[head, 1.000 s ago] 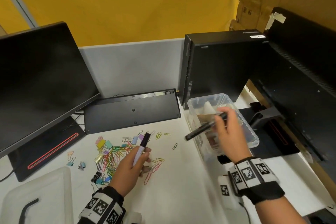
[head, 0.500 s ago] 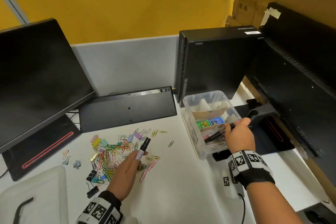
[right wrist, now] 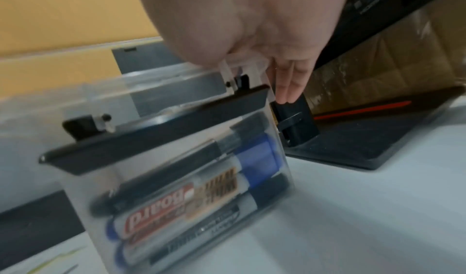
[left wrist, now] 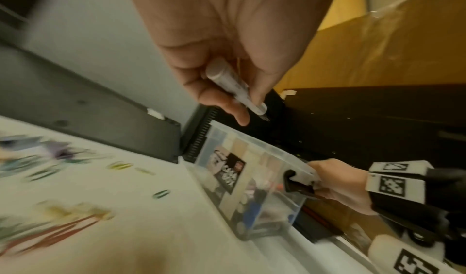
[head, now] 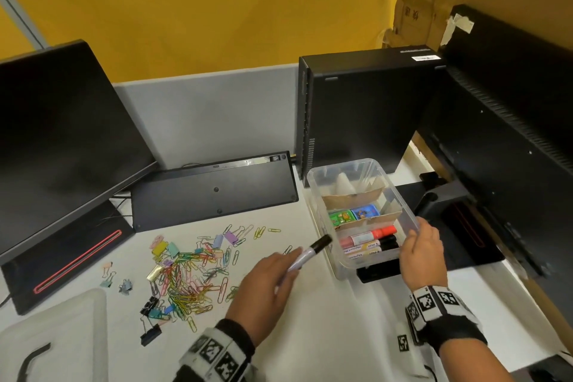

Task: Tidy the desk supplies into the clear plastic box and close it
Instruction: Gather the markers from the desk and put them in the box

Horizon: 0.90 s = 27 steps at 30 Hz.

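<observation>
Meanwhile left hand [head: 263, 284] grips marker [head: 307, 255]; right hand [head: 423, 253] holds box [head: 319, 183]

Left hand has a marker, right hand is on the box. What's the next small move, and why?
Probably carry the marker in the left hand right, over the box rim, and lay it with the markers in the near compartment. Its cap already points at the box, and the right hand steadies the near corner. The clips can wait.
</observation>
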{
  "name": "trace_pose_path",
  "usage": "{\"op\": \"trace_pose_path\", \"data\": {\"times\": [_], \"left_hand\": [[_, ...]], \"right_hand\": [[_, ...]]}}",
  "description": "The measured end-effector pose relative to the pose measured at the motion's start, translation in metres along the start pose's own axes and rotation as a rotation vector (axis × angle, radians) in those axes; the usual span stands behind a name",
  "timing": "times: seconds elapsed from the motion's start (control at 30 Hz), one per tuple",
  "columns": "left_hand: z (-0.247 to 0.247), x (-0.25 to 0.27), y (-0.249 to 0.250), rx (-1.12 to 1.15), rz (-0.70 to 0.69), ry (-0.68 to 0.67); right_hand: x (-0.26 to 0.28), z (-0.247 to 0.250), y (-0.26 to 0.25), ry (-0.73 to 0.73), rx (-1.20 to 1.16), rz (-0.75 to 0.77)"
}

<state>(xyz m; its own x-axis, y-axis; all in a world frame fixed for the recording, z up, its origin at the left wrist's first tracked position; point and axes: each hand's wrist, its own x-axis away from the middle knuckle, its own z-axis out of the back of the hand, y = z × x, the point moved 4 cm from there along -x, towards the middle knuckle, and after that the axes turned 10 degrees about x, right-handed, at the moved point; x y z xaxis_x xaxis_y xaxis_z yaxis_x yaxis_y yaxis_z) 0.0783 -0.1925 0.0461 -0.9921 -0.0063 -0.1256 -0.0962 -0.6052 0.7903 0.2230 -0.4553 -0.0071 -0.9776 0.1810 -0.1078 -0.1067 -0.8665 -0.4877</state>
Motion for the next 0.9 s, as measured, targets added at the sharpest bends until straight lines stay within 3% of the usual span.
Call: {"op": "trace_pose_path", "data": {"times": [0.13,0.3,0.5,0.67,0.83,0.9], "left_hand": [[-0.036,-0.051,0.044,-0.28,-0.109,-0.065],[-0.096,-0.097,0.057,-0.66,-0.105,-0.379],[-0.12,-0.126,0.043,-0.58,-0.003,-0.578],[-0.11,-0.121,0.051,-0.372,-0.066,-0.548],[-0.071,-0.087,0.045,-0.157,-0.182,-0.246],[-0.048,-0.062,0.03,-0.14,-0.164,-0.139]], "right_hand": [[-0.001,-0.006,0.004,0.027,-0.074,0.0],[0.0,-0.007,0.005,0.053,-0.105,-0.007],[-0.001,-0.007,0.005,0.062,-0.118,0.0],[0.0,-0.006,0.005,0.062,-0.094,0.009],[0.002,-0.003,0.004,0.055,-0.046,0.027],[0.005,0.002,0.0,0.089,0.011,0.042]]}}
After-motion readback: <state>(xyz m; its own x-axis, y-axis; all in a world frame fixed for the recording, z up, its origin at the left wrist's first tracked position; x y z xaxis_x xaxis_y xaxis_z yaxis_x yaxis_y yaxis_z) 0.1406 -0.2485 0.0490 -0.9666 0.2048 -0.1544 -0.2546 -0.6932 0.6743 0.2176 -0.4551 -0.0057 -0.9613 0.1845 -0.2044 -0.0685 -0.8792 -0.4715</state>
